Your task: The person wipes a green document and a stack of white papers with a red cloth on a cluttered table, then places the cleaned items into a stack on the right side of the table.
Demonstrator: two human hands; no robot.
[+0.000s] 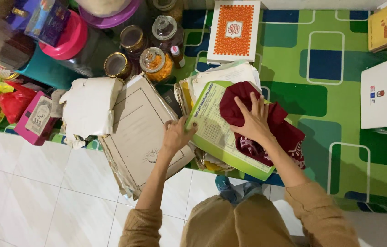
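Two hands: left hand (175, 135) pinches green folder (223, 132); right hand (254, 121) flat, fingers spread, on maroon cloth (266, 128).
Crowding: jars (157, 64), brown folder (141, 132) just beside.
Room: green carpet (339, 114) rightward.

A: Position of the cloth (285, 132)?
B: On the folder (216, 132), under the right hand (254, 122).
A: Left hand (175, 136)?
B: At the folder's left edge (touching), over the cardboard sheet (138, 132). Jars (150, 48) stand behind.
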